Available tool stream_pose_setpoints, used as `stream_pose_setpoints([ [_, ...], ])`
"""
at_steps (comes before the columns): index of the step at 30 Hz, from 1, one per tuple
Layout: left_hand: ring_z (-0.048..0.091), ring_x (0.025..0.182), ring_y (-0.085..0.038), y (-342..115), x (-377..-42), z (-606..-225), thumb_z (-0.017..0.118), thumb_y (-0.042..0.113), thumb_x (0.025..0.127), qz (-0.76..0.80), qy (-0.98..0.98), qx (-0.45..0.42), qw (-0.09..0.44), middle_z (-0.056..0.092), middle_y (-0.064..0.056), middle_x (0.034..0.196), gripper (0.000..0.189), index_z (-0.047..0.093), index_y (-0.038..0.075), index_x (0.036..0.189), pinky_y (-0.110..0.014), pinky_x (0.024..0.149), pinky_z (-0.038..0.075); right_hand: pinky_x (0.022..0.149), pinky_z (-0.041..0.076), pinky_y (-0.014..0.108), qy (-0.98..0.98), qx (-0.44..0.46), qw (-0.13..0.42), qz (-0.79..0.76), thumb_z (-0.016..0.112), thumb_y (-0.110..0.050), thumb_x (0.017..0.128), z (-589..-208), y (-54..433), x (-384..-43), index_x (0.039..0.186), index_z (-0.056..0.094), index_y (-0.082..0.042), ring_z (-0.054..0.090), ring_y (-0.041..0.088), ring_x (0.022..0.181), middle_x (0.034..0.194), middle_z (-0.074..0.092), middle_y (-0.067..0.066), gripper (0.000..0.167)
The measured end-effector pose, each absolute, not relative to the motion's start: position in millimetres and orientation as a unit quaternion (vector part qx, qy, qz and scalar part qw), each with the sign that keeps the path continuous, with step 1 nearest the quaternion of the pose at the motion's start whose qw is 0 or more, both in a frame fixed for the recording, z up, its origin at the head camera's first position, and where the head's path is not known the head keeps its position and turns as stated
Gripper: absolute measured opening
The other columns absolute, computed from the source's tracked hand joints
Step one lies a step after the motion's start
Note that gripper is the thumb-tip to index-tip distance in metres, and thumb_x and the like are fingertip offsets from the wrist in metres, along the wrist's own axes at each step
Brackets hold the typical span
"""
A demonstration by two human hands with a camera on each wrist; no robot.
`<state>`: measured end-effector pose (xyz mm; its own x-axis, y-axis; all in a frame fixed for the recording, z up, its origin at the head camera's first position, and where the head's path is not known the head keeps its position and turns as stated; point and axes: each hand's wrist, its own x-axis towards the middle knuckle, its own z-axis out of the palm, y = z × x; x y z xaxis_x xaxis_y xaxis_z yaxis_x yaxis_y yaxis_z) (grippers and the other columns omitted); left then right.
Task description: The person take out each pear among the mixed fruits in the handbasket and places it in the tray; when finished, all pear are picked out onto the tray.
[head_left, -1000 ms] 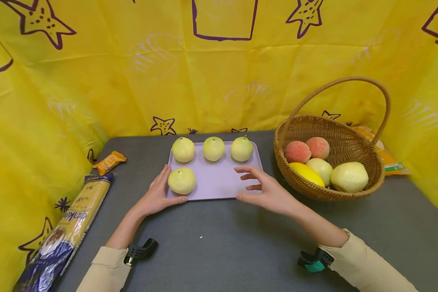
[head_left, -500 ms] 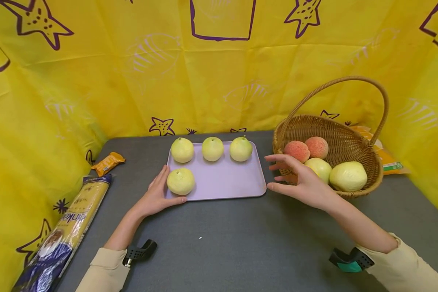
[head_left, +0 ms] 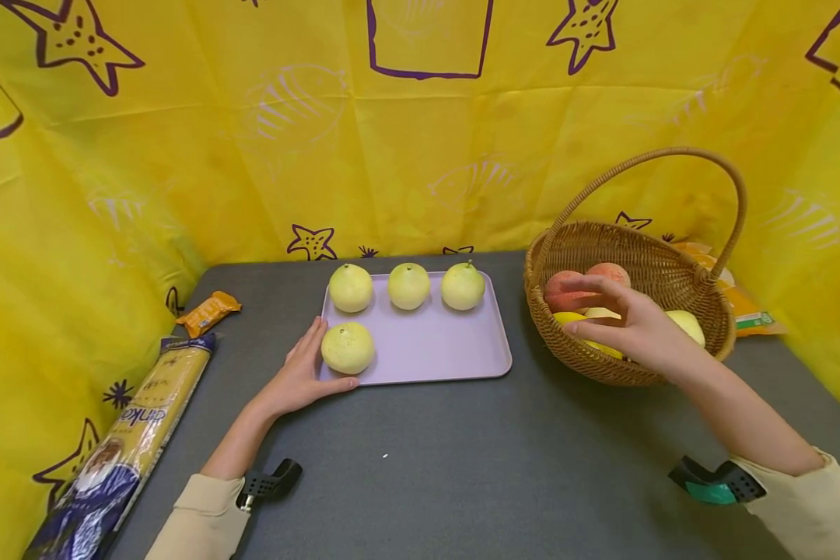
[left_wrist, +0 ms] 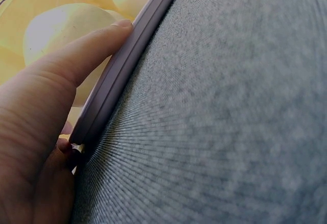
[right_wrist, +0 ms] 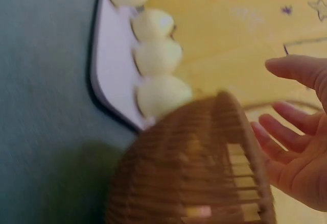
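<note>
My left hand (head_left: 297, 373) rests at the near left corner of a lilac tray (head_left: 441, 350), fingers along its side. In the left wrist view the thumb (left_wrist: 87, 53) lies against the tray's raised edge. Several pale green, round fruits like pomelos sit on the tray: three in the back row and one fruit (head_left: 348, 348) at front left. My right hand (head_left: 640, 330) hovers over a wicker basket (head_left: 658, 253), fingers spread and loosely bent, holding nothing. Under it are two peaches (head_left: 560, 289), a yellow fruit (head_left: 567, 317) and pale fruits (head_left: 691, 325), partly hidden by the hand.
An orange snack packet (head_left: 208, 313) lies left of the tray, above a long pasta bag (head_left: 140, 420). Behind the basket is another orange package (head_left: 745, 311). The basket's tall handle (head_left: 672, 150) arches over it. Yellow patterned cloth encloses the grey table (head_left: 427, 482).
My right hand has moved right from above the tray to over the basket, covering some of its fruit. The left hand and the tray have stayed in place.
</note>
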<state>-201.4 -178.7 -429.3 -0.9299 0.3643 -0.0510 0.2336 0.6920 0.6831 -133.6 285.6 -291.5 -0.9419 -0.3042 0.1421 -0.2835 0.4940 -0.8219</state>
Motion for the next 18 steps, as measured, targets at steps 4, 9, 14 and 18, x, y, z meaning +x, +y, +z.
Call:
stream_pose_setpoints([
  [4, 0.000, 0.146, -0.041, -178, -201, -429, 0.079, 0.052, 0.076, 0.357, 0.915, 0.164, 0.092, -0.003, -0.018, 0.162, 0.121, 0.004, 0.001, 0.156, -0.065, 0.110, 0.002, 0.084, 0.048, 0.018, 0.881, -0.155, 0.034, -0.445, 0.066, -0.013, 0.094, -286, 305, -140, 0.139, 0.048, -0.010, 0.053, 0.011, 0.117, 0.135, 0.048, 0.008, 0.049],
  [9, 0.000, 0.146, -0.041, -178, -202, -429, 0.079, 0.051, 0.076, 0.357, 0.915, 0.164, 0.095, -0.003, -0.017, 0.162, 0.121, 0.004, 0.001, 0.156, -0.065, 0.110, 0.003, 0.082, 0.048, 0.021, 0.913, -0.108, 0.058, -0.390, 0.066, -0.024, 0.095, -277, 328, -149, 0.138, 0.051, -0.019, 0.054, 0.013, 0.114, 0.135, 0.052, 0.005, 0.045],
  [14, 0.000, 0.146, -0.042, -179, -202, -430, 0.079, 0.051, 0.076, 0.356, 0.915, 0.166, 0.093, -0.003, -0.018, 0.162, 0.120, 0.005, 0.001, 0.156, -0.066, 0.110, 0.003, 0.080, 0.048, 0.024, 0.932, -0.125, 0.073, -0.333, 0.065, -0.026, 0.096, -271, 348, -159, 0.137, 0.053, -0.021, 0.054, 0.019, 0.113, 0.133, 0.055, 0.005, 0.043],
  [18, 0.000, 0.146, -0.043, -179, -202, -431, 0.079, 0.052, 0.076, 0.356, 0.915, 0.167, 0.093, -0.004, -0.018, 0.162, 0.121, 0.005, 0.001, 0.156, -0.065, 0.110, 0.003, 0.084, 0.045, 0.023, 0.942, -0.129, 0.105, -0.293, 0.064, -0.027, 0.096, -268, 364, -166, 0.137, 0.053, -0.014, 0.052, 0.027, 0.117, 0.135, 0.055, 0.008, 0.044],
])
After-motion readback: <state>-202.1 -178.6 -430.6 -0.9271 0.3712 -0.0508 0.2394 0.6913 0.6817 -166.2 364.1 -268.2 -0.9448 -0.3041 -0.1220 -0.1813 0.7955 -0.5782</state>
